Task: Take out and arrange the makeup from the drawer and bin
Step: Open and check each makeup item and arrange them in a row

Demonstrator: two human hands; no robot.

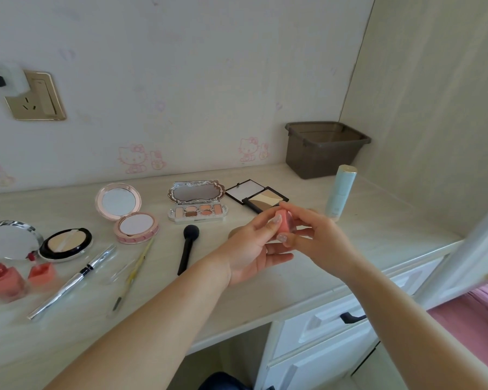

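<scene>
Both my hands meet above the desk's right middle and hold a small pink bottle [284,224]. My left hand [252,249] grips it from the left and my right hand [317,237] pinches it from the right. The brown bin [326,149] stands at the back right corner, and I see nothing inside it. The white drawer [335,316] with a dark handle is below the desk's right edge, closed. Laid out on the desk are an open pink compact [127,212], an eyeshadow palette [197,202], a black contour palette [258,196] and a black brush [188,247].
At the left lie a round mirror [10,239], a black powder compact [65,244], two red-pink bottles [4,280], a silver pen [71,281] and a thin yellow brush [135,270]. A pale blue tube [341,191] stands near the bin. A wall socket [35,97] is at upper left.
</scene>
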